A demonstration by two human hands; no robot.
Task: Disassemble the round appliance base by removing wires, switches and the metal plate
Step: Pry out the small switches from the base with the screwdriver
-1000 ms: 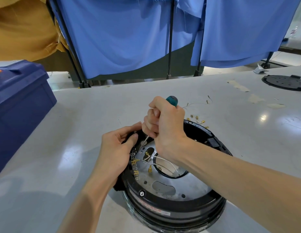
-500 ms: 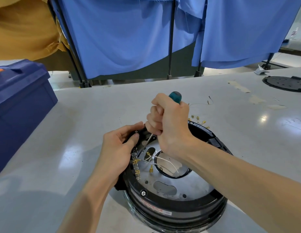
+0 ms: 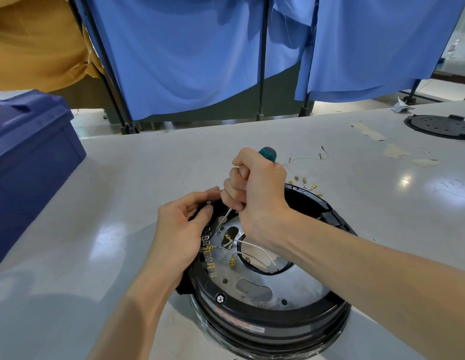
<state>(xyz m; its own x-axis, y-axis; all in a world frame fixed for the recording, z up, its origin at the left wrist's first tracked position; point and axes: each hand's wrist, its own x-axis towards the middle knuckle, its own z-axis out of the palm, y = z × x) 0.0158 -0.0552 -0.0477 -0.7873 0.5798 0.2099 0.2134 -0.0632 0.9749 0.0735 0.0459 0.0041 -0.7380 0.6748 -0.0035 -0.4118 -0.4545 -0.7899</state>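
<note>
Hardly anything has shifted since half a second ago: my right hand (image 3: 260,193) keeps its fist on the screwdriver (image 3: 268,154), perhaps a touch lower. Its fingers are all curled tight round the teal handle.

The base (image 3: 265,320) sits open side up on the near part of the counter (image 3: 122,178), with the plate (image 3: 299,284) inside it. The screwdriver's shaft slants down and left to the plate, close to the left rim.

My left hand (image 3: 179,237) grips that rim, thumb on top and fingers curled round the outer side.

White wires (image 3: 254,246) with brass ends cross the plate's centre hole. Loose terminals (image 3: 304,181) lie just beyond the base. A blue box (image 3: 31,157) stands far left and a black disc (image 3: 439,126) far right.
</note>
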